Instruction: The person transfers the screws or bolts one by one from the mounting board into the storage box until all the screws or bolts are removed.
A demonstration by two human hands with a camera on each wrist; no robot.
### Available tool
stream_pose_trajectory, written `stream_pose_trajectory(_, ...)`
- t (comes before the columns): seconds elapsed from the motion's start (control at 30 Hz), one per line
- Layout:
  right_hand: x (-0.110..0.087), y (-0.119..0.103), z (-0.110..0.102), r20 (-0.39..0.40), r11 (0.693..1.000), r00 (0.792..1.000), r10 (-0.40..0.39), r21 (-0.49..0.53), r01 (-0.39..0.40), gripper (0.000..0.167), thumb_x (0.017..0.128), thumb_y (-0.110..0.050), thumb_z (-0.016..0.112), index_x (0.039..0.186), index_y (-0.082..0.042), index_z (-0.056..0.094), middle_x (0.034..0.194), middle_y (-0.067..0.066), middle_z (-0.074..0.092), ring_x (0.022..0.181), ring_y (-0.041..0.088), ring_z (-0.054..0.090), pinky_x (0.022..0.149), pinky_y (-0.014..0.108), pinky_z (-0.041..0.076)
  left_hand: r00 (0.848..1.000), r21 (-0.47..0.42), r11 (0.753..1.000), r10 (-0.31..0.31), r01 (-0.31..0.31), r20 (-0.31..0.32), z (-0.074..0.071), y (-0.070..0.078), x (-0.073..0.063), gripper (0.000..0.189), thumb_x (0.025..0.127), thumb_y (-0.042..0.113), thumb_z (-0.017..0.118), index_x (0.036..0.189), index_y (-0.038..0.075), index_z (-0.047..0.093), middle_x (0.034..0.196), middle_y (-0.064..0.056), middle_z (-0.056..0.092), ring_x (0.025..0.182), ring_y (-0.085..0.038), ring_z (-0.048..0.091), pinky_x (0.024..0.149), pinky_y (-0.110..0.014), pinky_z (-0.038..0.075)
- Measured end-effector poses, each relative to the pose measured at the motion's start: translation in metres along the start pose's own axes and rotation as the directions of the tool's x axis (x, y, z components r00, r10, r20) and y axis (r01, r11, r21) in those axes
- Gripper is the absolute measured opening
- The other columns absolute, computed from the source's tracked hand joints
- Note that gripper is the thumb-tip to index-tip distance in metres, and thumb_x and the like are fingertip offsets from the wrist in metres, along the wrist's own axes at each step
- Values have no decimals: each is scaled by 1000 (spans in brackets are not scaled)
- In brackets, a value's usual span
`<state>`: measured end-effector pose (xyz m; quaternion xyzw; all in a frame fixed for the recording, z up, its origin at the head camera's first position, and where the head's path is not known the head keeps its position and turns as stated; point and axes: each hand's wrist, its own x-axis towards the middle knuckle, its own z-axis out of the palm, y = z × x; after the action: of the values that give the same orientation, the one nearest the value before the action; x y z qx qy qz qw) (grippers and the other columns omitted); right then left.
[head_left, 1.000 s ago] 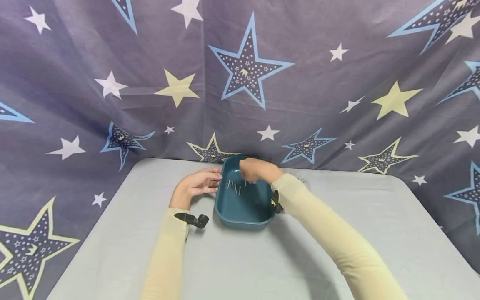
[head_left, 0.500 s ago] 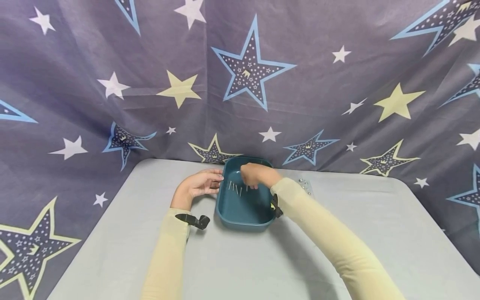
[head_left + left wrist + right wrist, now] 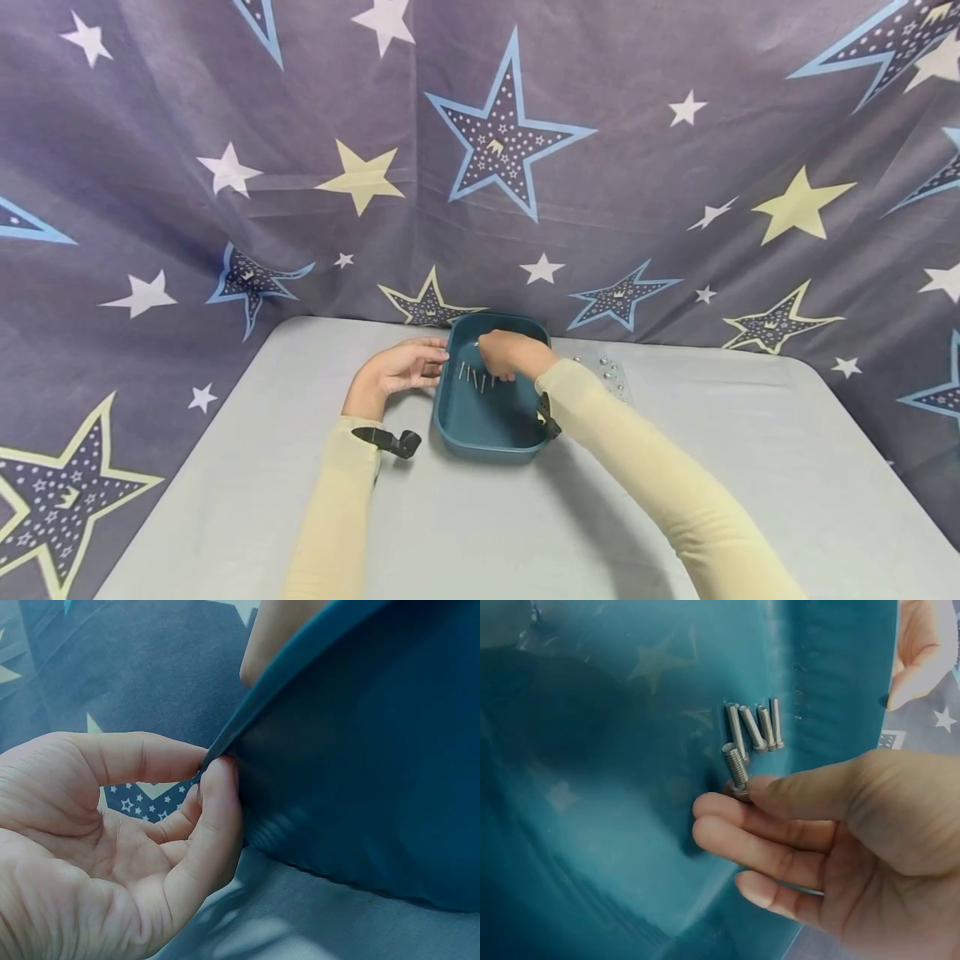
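Note:
A blue-green plastic bin (image 3: 491,454) stands on the table. My left hand (image 3: 405,367) is at its left side; in the left wrist view the thumb and a finger pinch the bin's rim (image 3: 274,686). Inside the bin, my right hand (image 3: 817,832) pinches a silver bolt (image 3: 736,765) near its head, threaded end pointing away from the fingers. Several other bolts (image 3: 751,729) lie side by side in a row just beyond it, also seen as bolts (image 3: 474,377) in the head view. The head of the held bolt is partly hidden by the fingertips.
Right of the bin, partly behind the right sleeve, lies a clear sheet (image 3: 611,371) with small shiny round pieces. A star-patterned curtain (image 3: 480,208) hangs behind the light grey table (image 3: 480,533). Straps with small dark devices are worn at both wrists.
My right hand, with its bolt, has shifted slightly nearer and leftward, toward the row of bolts. More of the clear sheet shows beside the right sleeve. The left hand keeps its place.

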<state>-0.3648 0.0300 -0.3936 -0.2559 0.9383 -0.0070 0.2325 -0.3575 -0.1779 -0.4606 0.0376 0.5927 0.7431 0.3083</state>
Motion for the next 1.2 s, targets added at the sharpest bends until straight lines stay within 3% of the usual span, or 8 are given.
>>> stream_pose_trajectory(0.23,8,-2,0,17,998,998,61,-2,-61,16,97,4,55,96,2,71,82,16,78,77,25,78,50,20,49,1000,9,1000,1,-1,0,0,0,1,24,103,3,48,126,3,47,87,4,65,76,-7,63,70,-24,54)
stream_pose_trajectory(0.53,11,-2,-1,25,994,994,102,43,-103,14,96,5,56,98,4,70,80,16,77,77,26,78,56,24,55,1000,17,1000,-4,4,0,1,2,0,36,103,2,47,138,-4,39,87,4,65,75,-7,63,68,-23,55)
stream_pose_trajectory(0.87,12,-9,4,8,990,991,132,38,-132,23,98,4,55,119,2,62,75,14,74,69,24,76,47,23,50,1000,12,1000,-8,8,8,0,1,0,32,103,3,48,134,-1,43,87,4,65,76,-7,63,69,-24,55)
stream_pose_trajectory(1.2,16,-10,5,14,984,985,170,47,-170,20,98,2,56,116,1,63,72,12,73,63,20,74,49,24,52,1000,17,1000,-11,11,-4,0,1,-1,26,103,3,47,129,2,45,87,4,64,76,-7,63,69,-24,55)
